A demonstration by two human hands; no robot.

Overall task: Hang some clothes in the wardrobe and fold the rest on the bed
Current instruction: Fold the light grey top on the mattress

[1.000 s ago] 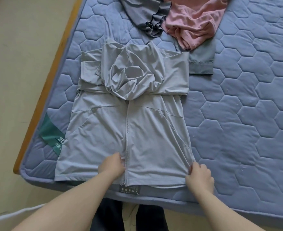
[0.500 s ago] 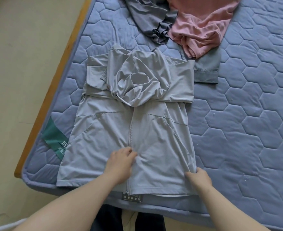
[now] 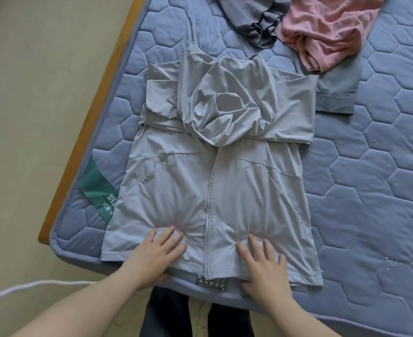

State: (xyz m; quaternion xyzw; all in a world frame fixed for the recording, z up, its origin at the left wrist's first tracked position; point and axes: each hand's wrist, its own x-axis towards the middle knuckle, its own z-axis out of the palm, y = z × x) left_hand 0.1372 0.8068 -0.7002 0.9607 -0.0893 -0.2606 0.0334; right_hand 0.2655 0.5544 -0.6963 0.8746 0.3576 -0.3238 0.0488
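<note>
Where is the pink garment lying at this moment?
In the head view the pink garment lies at the top right of the mattress, right of the dark grey ruffled garment, overlapping the denim piece, beyond the grey zip jacket.

Grey zip jacket [image 3: 215, 181] flat on bed (sleeves and hood folded in)

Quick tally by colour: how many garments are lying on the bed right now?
Light grey: 1, the zip jacket
Dark grey: 1, the ruffled garment
Pink: 1, the crumpled garment
Blue-grey: 1, the cuffed piece, partly under the pink one
Total: 4
</note>
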